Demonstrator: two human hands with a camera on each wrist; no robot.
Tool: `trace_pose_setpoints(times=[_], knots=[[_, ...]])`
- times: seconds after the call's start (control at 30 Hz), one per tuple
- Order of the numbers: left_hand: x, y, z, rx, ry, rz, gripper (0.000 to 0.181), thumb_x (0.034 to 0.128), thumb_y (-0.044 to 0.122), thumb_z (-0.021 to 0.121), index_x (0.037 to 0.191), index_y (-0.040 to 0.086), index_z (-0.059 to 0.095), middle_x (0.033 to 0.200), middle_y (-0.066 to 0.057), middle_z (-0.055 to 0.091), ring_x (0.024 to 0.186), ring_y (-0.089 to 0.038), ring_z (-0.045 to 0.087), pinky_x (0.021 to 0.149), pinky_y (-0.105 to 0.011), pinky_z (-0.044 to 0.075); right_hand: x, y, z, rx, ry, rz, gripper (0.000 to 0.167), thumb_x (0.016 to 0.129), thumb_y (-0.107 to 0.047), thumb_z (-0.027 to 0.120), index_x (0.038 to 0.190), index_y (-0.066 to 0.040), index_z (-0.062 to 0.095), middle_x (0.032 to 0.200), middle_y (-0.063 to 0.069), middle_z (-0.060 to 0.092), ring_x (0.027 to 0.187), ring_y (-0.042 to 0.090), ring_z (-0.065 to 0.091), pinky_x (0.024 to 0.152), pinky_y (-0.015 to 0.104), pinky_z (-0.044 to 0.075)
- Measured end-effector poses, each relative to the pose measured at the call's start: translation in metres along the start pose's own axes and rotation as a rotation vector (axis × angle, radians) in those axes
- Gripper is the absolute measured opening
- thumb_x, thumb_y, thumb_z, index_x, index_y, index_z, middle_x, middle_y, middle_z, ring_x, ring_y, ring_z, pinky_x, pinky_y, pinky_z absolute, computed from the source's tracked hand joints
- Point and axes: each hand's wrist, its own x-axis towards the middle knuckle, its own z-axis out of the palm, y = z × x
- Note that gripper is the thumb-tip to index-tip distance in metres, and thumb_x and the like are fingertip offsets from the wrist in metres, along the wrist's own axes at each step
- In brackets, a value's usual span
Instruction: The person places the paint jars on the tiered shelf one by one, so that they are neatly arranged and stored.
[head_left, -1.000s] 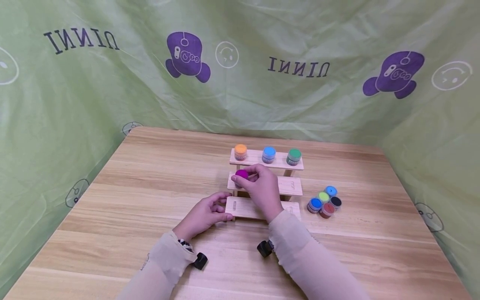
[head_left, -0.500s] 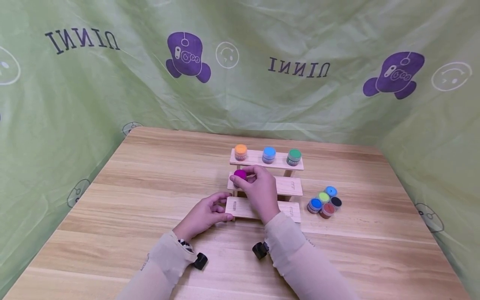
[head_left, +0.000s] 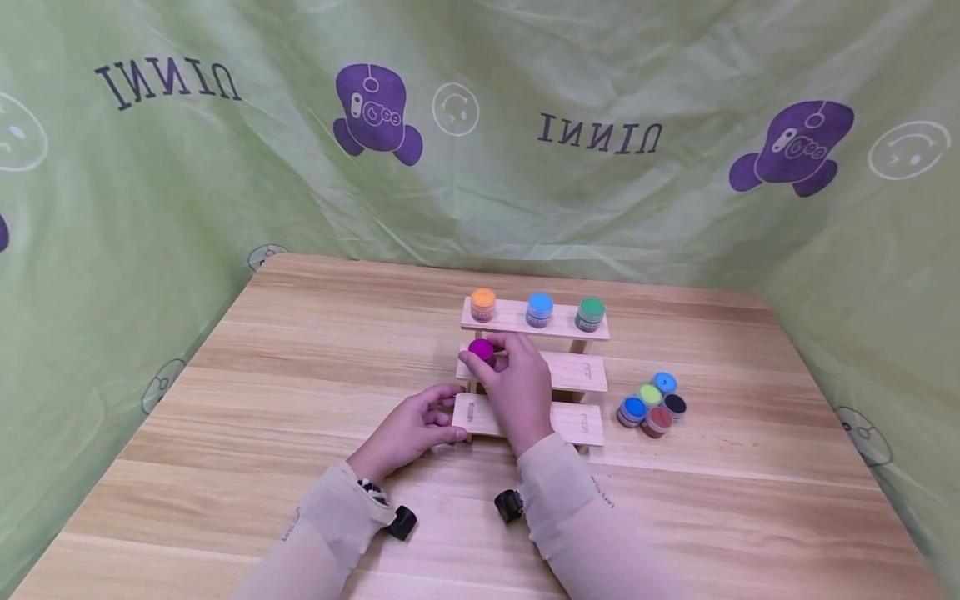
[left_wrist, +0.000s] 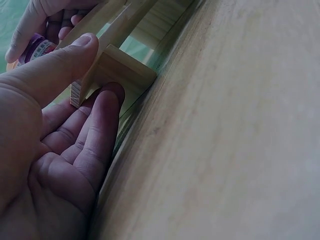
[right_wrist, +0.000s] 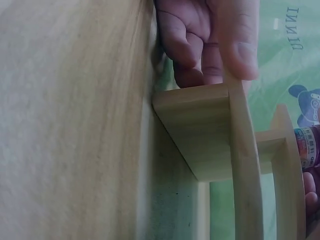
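A green curtain [head_left: 495,200] printed with purple figures [head_left: 377,112] hangs behind a three-tier wooden rack [head_left: 573,372], which stands on a wood-grain table [head_left: 262,358]. Beige sleeves [head_left: 326,533] reach in from the rack's near side. A person's left hand [head_left: 408,429] grips the rack's near left corner, thumb at the lowest shelf, fingers by its leg. The right hand [head_left: 519,387], over the rack, pinches a purple-lidded jar [head_left: 481,348] at the middle shelf's left end; the jar appears to sit on the wood, though fingers partly screen its base. On the rack's top shelf, left to right, stand an orange jar [head_left: 483,305], a light-blue jar [head_left: 539,309] and a green jar [head_left: 591,314]. Grouped just right of the rack are five more jars [head_left: 657,422], lidded in two blues, red-brown, black and yellow-green.
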Motion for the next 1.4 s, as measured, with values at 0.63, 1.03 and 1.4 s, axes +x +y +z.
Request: trace_pose_setpoints(times=[0.63, 1.03, 1.4], knots=[[0.002, -0.003, 0.000, 0.023, 0.006, -0.006, 0.068, 0.0852, 0.010, 0.081, 0.144, 0.001, 0.048, 0.129, -0.018, 0.060, 0.093, -0.020, 0.068, 0.074, -0.029, 0.058, -0.011, 0.015, -0.006, 0.059, 0.047, -0.201, 0.042, 0.080, -0.032, 0.087, 0.108, -0.006, 0.070, 0.092, 0.005, 0.061, 0.076, 0.015, 0.060, 0.068, 0.031, 0.054], [0.003, -0.003, 0.001, 0.018, -0.002, -0.010, 0.067, 0.0856, 0.010, 0.081, 0.144, 0.002, 0.048, 0.126, -0.020, 0.059, 0.092, -0.020, 0.068, 0.075, -0.029, 0.058, -0.013, 0.018, -0.018, 0.138, 0.003, -0.181, 0.044, 0.078, -0.030, 0.089, 0.110, -0.006, 0.071, 0.092, 0.004, 0.064, 0.078, 0.015, 0.064, 0.070, 0.026, 0.057], [0.003, -0.002, 0.000, 0.028, 0.015, -0.024, 0.068, 0.0838, 0.010, 0.083, 0.144, 0.007, 0.051, 0.122, -0.016, 0.061, 0.090, -0.022, 0.067, 0.072, -0.027, 0.058, -0.009, 0.017, -0.047, 0.310, -0.136, -0.073, 0.042, 0.081, -0.023, 0.087, 0.115, -0.003, 0.071, 0.105, 0.011, 0.068, 0.092, 0.023, 0.068, 0.081, 0.032, 0.059]])
